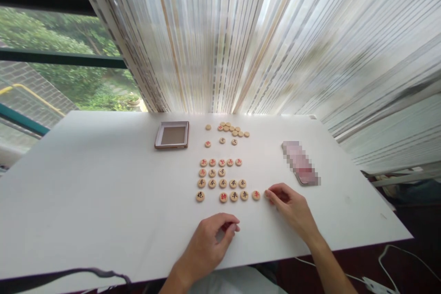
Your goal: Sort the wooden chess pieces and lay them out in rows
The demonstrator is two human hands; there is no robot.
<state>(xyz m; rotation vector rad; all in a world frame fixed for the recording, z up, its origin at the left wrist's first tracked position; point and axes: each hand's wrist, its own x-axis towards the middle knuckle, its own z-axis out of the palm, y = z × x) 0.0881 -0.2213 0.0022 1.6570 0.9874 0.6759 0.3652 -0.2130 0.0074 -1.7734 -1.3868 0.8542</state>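
Note:
Round wooden chess discs (pixel 222 180) with red and black characters lie in rows on the white table (pixel 103 183). My left hand (pixel 211 242) rests near the front edge, fingers curled in a pinch around something small and reddish that I cannot make out. My right hand (pixel 288 207) lies flat-knuckled to the right of the front row, its fingers pressed together beside the rightmost disc (pixel 256 195), a red-marked one. A loose heap of more discs (pixel 233 130) sits further back.
A shallow square box (pixel 172 135) lies at the back left of the discs. A blurred pink flat object (pixel 301 163) rests to the right. Striped curtains hang behind the table; a window shows at the left. A cable (pixel 396 262) trails at the lower right.

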